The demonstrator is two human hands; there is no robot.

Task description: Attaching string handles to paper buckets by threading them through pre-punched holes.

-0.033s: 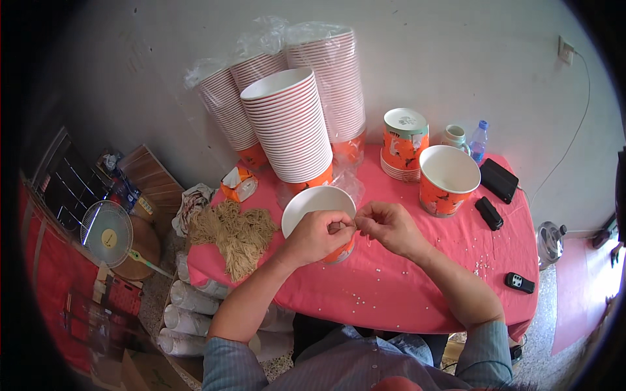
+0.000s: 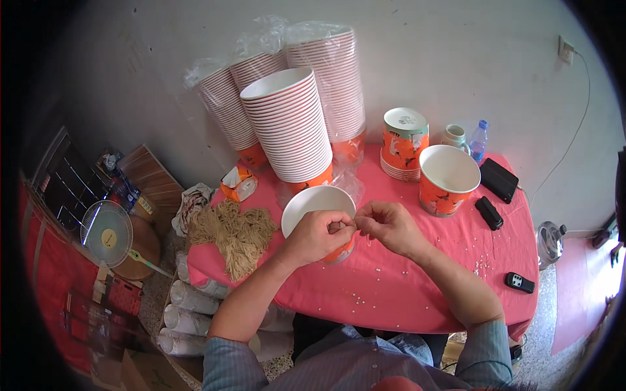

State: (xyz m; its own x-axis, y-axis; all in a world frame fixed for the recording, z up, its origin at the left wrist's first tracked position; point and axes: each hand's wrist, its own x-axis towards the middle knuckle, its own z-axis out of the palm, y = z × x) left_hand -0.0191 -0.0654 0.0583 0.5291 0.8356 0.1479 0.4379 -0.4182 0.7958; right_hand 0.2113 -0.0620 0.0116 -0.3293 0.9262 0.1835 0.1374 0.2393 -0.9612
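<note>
Four tall stacks of paper tubs stand before me on one tabletop, with one short upturned stack and two lone tubs. I count one mug, one bottle, one fan.

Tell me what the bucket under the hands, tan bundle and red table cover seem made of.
Bucket: probably coated paperboard; smooth, thin white wall. Tan bundle: matte fibre, perhaps string; loose strands. Table cover: fabric or plastic, low sheen; creases show.
</note>
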